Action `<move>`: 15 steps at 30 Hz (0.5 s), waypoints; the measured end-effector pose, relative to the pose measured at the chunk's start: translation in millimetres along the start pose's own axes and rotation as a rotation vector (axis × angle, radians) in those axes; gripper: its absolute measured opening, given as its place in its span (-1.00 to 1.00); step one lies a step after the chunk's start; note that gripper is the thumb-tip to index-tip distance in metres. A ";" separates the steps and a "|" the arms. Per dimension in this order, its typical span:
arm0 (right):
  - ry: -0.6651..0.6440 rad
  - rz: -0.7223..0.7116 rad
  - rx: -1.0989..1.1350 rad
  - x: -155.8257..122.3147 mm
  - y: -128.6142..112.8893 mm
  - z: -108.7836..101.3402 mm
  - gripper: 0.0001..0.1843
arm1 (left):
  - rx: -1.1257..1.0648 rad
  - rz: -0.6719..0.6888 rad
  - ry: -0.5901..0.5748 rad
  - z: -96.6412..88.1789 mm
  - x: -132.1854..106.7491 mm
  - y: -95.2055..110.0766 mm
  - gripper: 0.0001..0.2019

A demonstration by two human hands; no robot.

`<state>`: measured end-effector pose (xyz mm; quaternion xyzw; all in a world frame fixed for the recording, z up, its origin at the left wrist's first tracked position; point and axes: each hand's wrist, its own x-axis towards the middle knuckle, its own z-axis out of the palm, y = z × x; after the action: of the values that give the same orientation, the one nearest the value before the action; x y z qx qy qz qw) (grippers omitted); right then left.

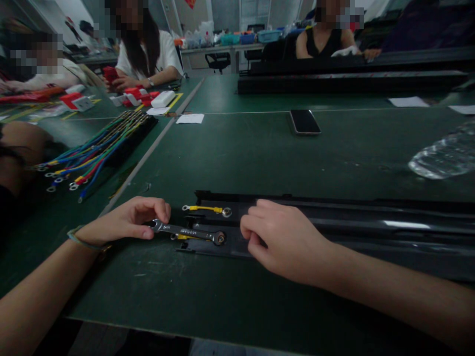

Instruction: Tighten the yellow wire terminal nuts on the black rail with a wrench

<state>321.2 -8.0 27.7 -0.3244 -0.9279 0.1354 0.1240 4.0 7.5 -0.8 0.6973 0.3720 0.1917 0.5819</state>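
My left hand has its thumb and fingers around the open-jaw end of a combination wrench. The wrench's ring end sits over a nut on a long black channel piece. A short yellow wire with a ring terminal lies partly hidden beneath the wrench. Farther back on the same piece, another yellow wire runs to a second fastener. My right hand is closed with curled fingers above the piece, right of the wrench; whatever it may hold is hidden.
Bundled coloured wires with ring terminals lie at the left. A phone, a paper slip and a plastic bottle are on the green table. Long black parts lie at the back. Other people sit across and at the left.
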 end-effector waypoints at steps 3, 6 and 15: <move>0.002 0.005 -0.002 0.2 0.4 0.2 -0.91 | 0.007 -0.001 0.001 -0.6 -1.3 -0.7 -0.76; 0.001 0.011 0.000 0.7 0.3 0.0 -0.92 | 0.005 -0.004 0.004 -0.9 -2.0 -0.7 -0.76; -0.007 0.009 -0.002 1.2 -1.1 -2.0 -0.91 | -0.022 -0.034 0.002 -1.1 -0.2 -0.3 -0.79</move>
<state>320.3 -7.8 30.1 -0.3281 -0.9271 0.1359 0.1199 2.9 8.1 -0.8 0.6842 0.3823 0.1868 0.5923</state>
